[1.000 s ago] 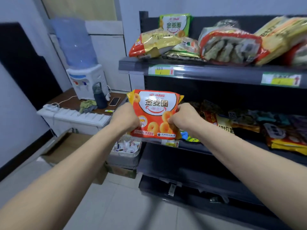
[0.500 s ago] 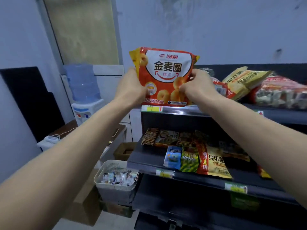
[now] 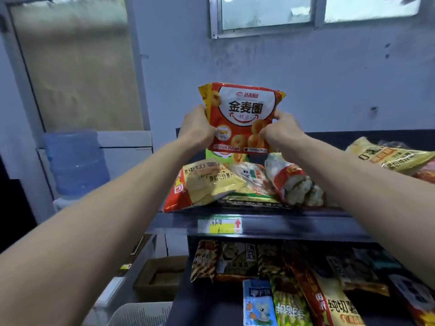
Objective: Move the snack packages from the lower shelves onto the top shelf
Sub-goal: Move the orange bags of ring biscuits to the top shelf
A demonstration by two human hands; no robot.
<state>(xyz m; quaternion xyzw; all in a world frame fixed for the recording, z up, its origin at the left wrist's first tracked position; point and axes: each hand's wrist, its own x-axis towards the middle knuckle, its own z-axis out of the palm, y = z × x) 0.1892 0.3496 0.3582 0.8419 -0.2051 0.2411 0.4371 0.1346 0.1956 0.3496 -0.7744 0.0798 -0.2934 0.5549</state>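
Note:
An orange snack bag with ring biscuits printed on it (image 3: pixel 242 118) is held upright in the air above the back of the top shelf (image 3: pixel 270 225). My left hand (image 3: pixel 196 129) grips its left edge and my right hand (image 3: pixel 276 130) grips its right edge. Below the bag, the top shelf carries a yellow chip bag (image 3: pixel 202 184), a green bag (image 3: pixel 226 156) standing behind it, and a red-and-white cracker pack (image 3: pixel 294 182). The lower shelf (image 3: pixel 211 302) holds several more snack packages, such as a blue pack (image 3: pixel 259 304).
A water dispenser bottle (image 3: pixel 75 161) stands at the left beside a door. A cardboard box (image 3: pixel 162 276) and a white basket (image 3: pixel 141 314) sit on the floor left of the shelves. More yellow bags (image 3: pixel 388 156) lie at the top shelf's right end.
Both hands have lifted the orange bag from in front of the lower shelf up to above the top shelf. The view has tilted upward with it.

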